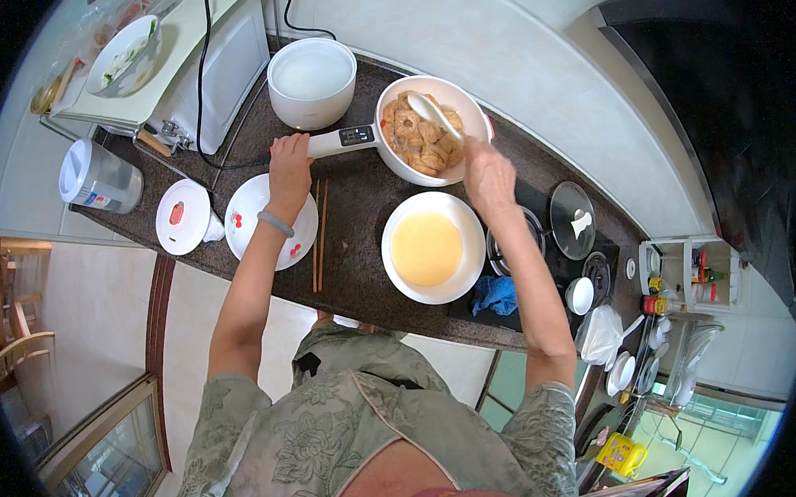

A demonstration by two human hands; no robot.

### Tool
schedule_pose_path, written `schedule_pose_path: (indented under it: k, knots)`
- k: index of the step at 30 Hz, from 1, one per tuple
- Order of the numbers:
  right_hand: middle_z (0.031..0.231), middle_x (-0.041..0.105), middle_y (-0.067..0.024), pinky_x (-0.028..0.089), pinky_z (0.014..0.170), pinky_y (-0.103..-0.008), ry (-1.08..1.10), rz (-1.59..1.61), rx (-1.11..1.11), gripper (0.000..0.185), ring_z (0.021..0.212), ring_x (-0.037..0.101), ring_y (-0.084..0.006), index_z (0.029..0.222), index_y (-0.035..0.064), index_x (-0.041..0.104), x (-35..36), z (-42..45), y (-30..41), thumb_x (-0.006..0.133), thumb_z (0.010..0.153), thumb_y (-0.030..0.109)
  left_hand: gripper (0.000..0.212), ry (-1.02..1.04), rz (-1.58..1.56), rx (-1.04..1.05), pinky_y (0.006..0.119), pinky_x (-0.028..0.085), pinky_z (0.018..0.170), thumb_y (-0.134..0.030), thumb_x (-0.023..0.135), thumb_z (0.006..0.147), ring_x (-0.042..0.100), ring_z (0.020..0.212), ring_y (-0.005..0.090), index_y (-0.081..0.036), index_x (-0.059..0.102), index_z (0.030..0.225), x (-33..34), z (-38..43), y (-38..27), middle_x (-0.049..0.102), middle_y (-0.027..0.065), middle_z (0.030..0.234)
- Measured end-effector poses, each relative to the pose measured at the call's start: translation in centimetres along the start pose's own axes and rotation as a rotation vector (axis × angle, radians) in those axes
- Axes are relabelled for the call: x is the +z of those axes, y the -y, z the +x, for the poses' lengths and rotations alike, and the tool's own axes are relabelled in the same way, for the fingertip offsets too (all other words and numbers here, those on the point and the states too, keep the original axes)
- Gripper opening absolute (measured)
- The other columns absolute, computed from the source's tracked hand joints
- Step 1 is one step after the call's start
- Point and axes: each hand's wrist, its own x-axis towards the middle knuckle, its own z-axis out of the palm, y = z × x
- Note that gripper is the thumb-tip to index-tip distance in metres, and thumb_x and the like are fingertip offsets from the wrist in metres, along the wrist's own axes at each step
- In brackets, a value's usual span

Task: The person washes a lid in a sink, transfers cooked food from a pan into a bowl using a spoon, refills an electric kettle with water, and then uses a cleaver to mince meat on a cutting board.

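My left hand (291,170) grips the end of the white handle (333,143) of an electric pan (474,106), which has a small control panel on the handle. Inside the pan lie browned chunks of food (414,131) in some sauce. My right hand (490,178) holds a white spoon (432,110) by its handle, with the bowl of the spoon among the chunks. In front of the pan stands a white bowl (400,290) with smooth yellow liquid (427,248). A white plate with red fruit prints (250,218) sits partly beneath my left forearm.
Two wooden chopsticks (321,238) lie beside the plate. A white pot (313,105) stands behind the handle. To the right are a blue cloth (494,295), a gas hob (539,275), a glass lid (573,231) and a small white bowl (579,296). A black cord (200,110) hangs at left.
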Motion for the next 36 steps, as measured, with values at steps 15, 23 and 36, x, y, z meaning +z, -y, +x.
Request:
schedule_pose_path:
  k: [15,23,36]
  knots:
    - [0.102,0.064,-0.0116,0.057,0.075,-0.0397,0.151,-0.282,-0.138,0.028,0.096,0.065,-0.0297,0.111,0.0161,0.067,1.8,7.8,-4.8,0.054,0.086,0.009,0.045,-0.022,0.000,0.011,0.049,0.036,0.105,0.001,0.069,0.073,0.051,0.113,0.0349,0.000,0.056,0.116,0.7,0.2,-0.1,0.057,0.0162,0.116]
    - [0.101,0.070,-0.0184,0.052,0.082,-0.0447,0.493,-0.086,0.344,0.026,0.094,0.069,-0.0325,0.107,0.0074,0.069,0.1,5.2,-6.7,0.057,0.087,0.018,0.045,-0.027,0.010,0.008,0.046,0.041,0.096,0.001,0.071,0.070,0.053,0.107,0.0361,0.000,0.056,0.112,0.5,0.6,-0.1,0.059,0.0161,0.111]
    - [0.091,0.069,-0.0209,0.053,0.078,-0.0470,0.434,-0.020,0.229,0.021,0.092,0.067,-0.0358,0.099,0.0122,0.072,-5.2,2.3,-7.0,0.054,0.087,0.015,0.042,0.015,-0.012,0.034,0.047,0.038,0.102,0.003,0.067,0.072,0.052,0.109,0.0345,0.000,0.057,0.112,0.6,1.5,0.4,0.059,0.0166,0.112]
